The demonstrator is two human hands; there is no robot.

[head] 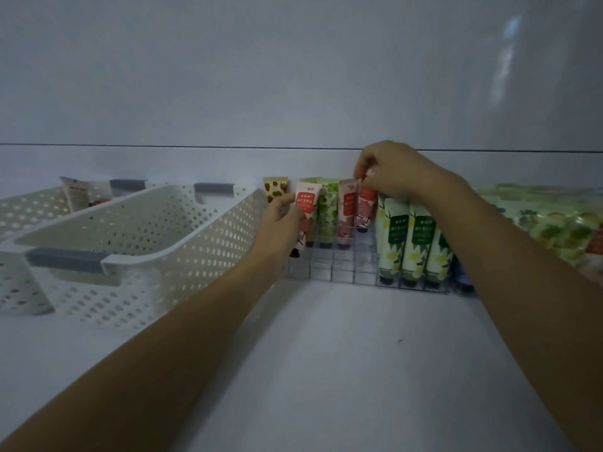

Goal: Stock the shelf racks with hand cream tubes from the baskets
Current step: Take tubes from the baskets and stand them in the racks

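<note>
A clear gridded rack (339, 269) stands against the back wall of the white shelf. My left hand (280, 223) grips a pink-and-red hand cream tube (305, 207), cap down, at the rack's left edge. My right hand (394, 169) pinches the top of another pink tube (365, 207) over a back slot. Between them stand a green leafy tube (328, 210) and a pink tube (346, 213). Three green-and-white tubes (414, 243) fill the rack's right front. A strawberry-print tube (274, 189) stands behind my left hand.
Two white perforated baskets (146, 243) with grey handles sit to the left; the far one holds a pale tube (76, 194). Bagged green packs (554, 220) lie to the right of the rack. Bare white shelf surface (342, 353) stretches in front.
</note>
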